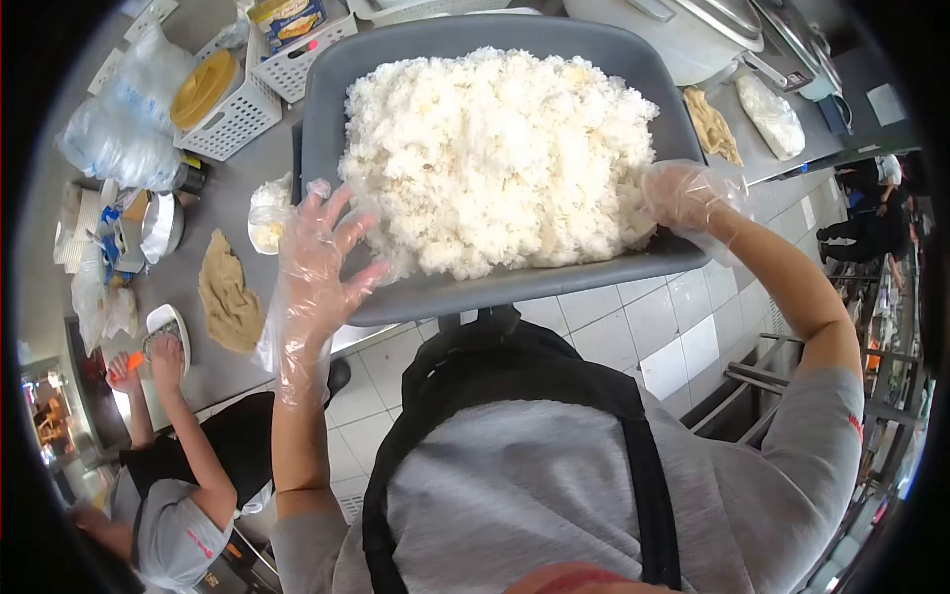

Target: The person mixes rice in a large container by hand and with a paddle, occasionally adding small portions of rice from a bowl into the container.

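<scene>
A large grey tub point(515, 297) full of white cooked rice point(495, 158) is in front of me. My left hand point(325, 259), in a clear plastic glove, is open at the tub's near left corner. Its fingers are spread toward the rice, and a few grains show on the glove. At the right side of the tub, my right hand point(688, 196), also gloved, reaches down against the edge of the rice. Its fingertips are hidden there. To the left of the tub is a small white container point(269, 226) beside my left fingers.
Brown cloths point(230, 292) point(714, 127) lie on both sides of the tub. White baskets point(233, 129), plastic bags point(134, 114) and a metal bowl point(161, 230) occupy the left counter. A co-worker point(188, 475) handles a white tray point(173, 337) lower left. A large pot point(673, 40) stands behind.
</scene>
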The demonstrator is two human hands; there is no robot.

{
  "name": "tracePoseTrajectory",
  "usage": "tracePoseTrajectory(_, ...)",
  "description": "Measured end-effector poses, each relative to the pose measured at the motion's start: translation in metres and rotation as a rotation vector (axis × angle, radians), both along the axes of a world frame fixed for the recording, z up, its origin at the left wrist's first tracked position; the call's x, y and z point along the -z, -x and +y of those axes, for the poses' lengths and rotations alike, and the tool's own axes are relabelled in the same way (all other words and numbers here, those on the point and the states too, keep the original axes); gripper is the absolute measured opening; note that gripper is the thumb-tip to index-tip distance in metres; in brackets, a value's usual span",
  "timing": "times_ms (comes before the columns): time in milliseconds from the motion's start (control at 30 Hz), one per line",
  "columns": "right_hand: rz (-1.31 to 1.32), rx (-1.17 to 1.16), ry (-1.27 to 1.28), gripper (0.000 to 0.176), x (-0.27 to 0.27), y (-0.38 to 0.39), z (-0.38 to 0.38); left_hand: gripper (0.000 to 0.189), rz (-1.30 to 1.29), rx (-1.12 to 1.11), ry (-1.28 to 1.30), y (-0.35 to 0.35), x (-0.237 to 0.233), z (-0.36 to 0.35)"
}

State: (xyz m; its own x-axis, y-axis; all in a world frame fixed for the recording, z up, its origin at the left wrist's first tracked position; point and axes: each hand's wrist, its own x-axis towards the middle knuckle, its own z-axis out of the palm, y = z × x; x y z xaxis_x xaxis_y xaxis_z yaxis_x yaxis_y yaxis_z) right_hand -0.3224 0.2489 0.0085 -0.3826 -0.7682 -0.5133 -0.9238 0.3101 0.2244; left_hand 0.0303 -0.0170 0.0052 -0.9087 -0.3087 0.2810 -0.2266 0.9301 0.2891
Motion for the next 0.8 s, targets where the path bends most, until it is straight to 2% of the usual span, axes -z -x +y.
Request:
tracePoseTrajectory(100, -0.369, 0.244, 0.16, 0.024, 0.012, -0.027, -0.017, 0.059, 0.034, -0.021, 0.01, 0.001, 0.0, 0.004)
tracePoseTrajectory(200, -0.341, 0.287, 0.052, 0.024, 0.004, -0.056, -0.043, 0.064, 0.008, -0.03, 0.033, 0.009, -0.013, 0.009)
tracePoseTrajectory(300, -0.172, -0.075, -0.102, 0.022, 0.053, -0.056, -0.058, 0.065, 0.066, 0.247, 0.134, 0.03, -0.012, 0.024)
tracePoseTrajectory(333, -0.161, -0.515, -0.229, 0.02, 0.07, -0.048, -0.06, 0.062, 0.069, 0.379, -0.019, 0.043, 0.002, 0.031)
tracePoseTrajectory(367, -0.121, -0.659, -0.089, 0.016, 0.055, -0.053, -0.055, 0.062, 0.067, 0.506, -0.098, 0.052, 0.007, 0.044)
tracePoseTrajectory(400, -0.17, -0.595, 0.026, 0.014, 0.063, -0.047, -0.049, 0.061, 0.068, 0.615, -0.167, 0.064, 0.01, 0.052)
tracePoseTrajectory(433, -0.268, -0.533, -0.006, 0.017, 0.054, -0.042, -0.051, 0.061, 0.148, 0.713, -0.293, 0.076, 0.016, 0.059)
tracePoseTrajectory(500, -0.455, -0.315, 0.133, 0.021, 0.038, -0.032, -0.047, 0.065, 0.163, 0.802, -0.237, 0.096, 0.017, 0.068)
tracePoseTrajectory(567, -0.749, -0.009, 0.418, 0.028, 0.012, -0.023, -0.047, 0.066, 0.239, 0.804, -0.049, 0.11, 0.019, 0.063)
tracePoseTrajectory(600, -0.821, 0.057, 0.527, 0.033, 0.0, -0.018, -0.05, 0.063, 0.335, 0.698, 0.068, 0.118, 0.017, 0.063)
tracePoseTrajectory(633, -0.672, -0.004, 0.477, 0.032, -0.015, -0.02, -0.063, 0.06, 0.425, 0.609, 0.188, 0.123, 0.014, 0.064)
tracePoseTrajectory(667, -0.525, -0.066, 0.424, 0.032, -0.031, -0.022, -0.077, 0.057, 0.387, 0.55, 0.152, 0.124, 0.005, 0.061)
tracePoseTrajectory(733, -0.06, -0.134, 0.347, 0.033, -0.044, -0.01, -0.099, 0.05, 0.332, 0.467, 0.075, 0.13, -0.014, 0.055)
tracePoseTrajectory(800, -0.001, -0.105, 0.3, 0.035, -0.099, -0.05, -0.11, 0.045, 0.35, 0.415, -0.095, 0.144, -0.014, 0.047)
